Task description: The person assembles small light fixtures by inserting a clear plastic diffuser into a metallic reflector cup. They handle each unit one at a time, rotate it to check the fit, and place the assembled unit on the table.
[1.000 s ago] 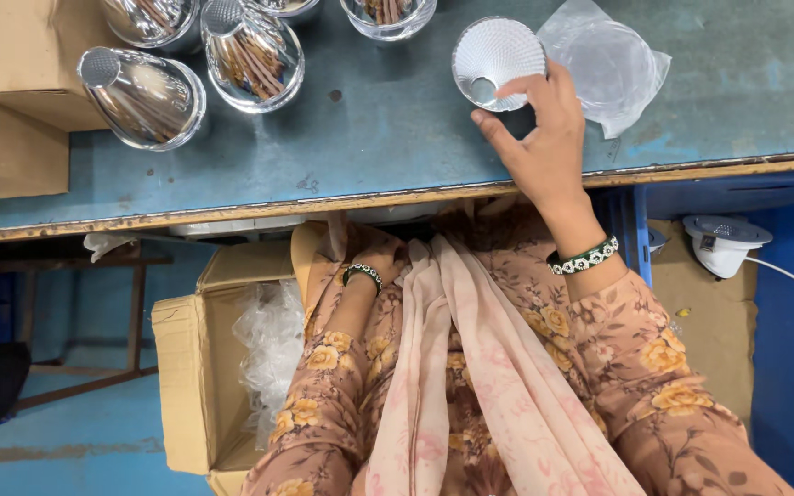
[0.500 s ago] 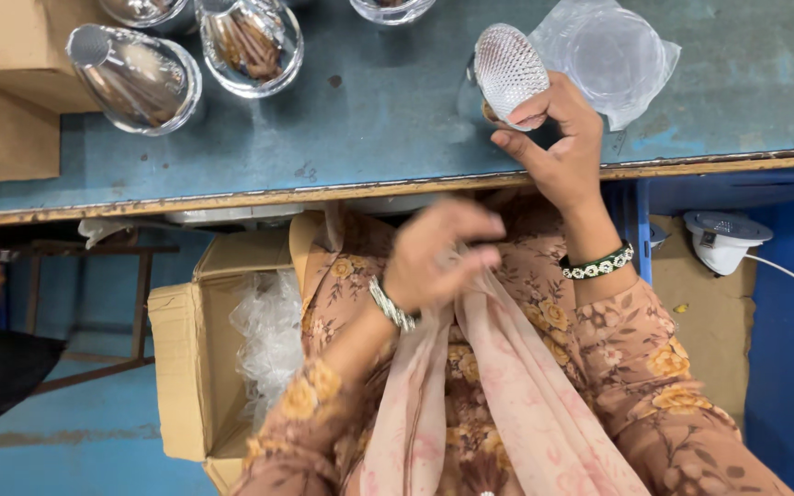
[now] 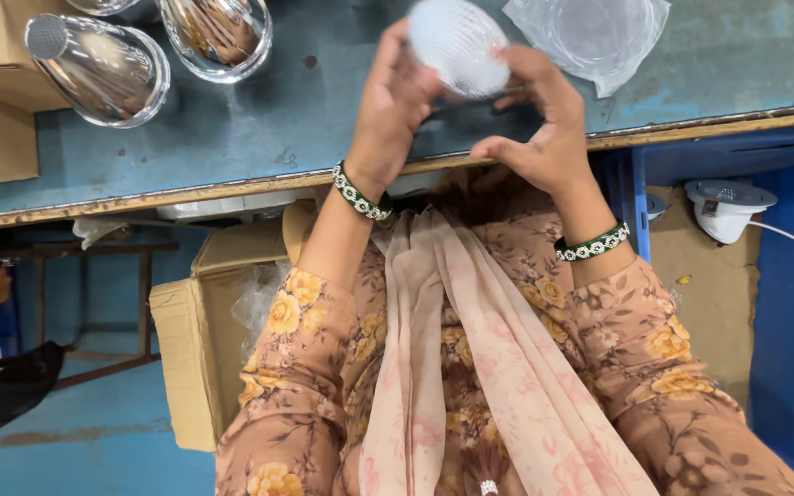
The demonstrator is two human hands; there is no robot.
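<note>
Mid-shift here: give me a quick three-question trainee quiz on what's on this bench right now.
1. True or false: both hands hold the white dimpled reflector cup.
2. Which lies right of the cup on the blue bench? A) a clear plastic bag B) a metal tray C) a red box
3. Fill in: the open cardboard box sits ___ the bench edge, at the person's left.

Key
1. True: the left hand and right hand grip it from opposite sides.
2. A, the clear plastic bag. The shiny silver reflectors lie to the left.
3. below
</note>
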